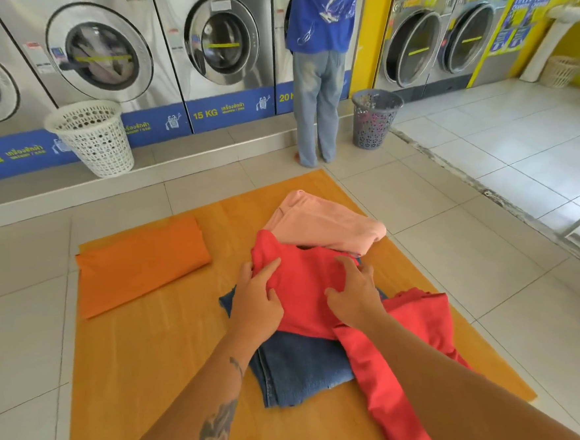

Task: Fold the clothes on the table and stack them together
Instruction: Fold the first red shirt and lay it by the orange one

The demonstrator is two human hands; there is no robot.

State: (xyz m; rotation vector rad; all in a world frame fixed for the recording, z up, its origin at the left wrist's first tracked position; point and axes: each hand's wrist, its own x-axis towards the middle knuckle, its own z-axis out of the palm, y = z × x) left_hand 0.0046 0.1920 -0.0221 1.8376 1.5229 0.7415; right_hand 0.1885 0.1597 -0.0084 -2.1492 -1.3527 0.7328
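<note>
A red garment point(307, 287) lies crumpled on top of a blue denim piece point(299, 370) in the middle of the yellow wooden table point(147, 360). My left hand point(256, 301) pinches the red garment's left edge. My right hand point(353, 292) presses on the red cloth with its fingers spread. Part of the red garment trails off to the right under my right forearm. A pale pink garment point(326, 222) lies behind the red one. An orange folded cloth point(140, 264) rests flat at the table's far left.
A white laundry basket point(92, 137) and a grey one point(374, 117) stand on the tiled floor by the washing machines point(222, 52). A person in a blue shirt and jeans point(319, 66) stands facing a machine beyond the table.
</note>
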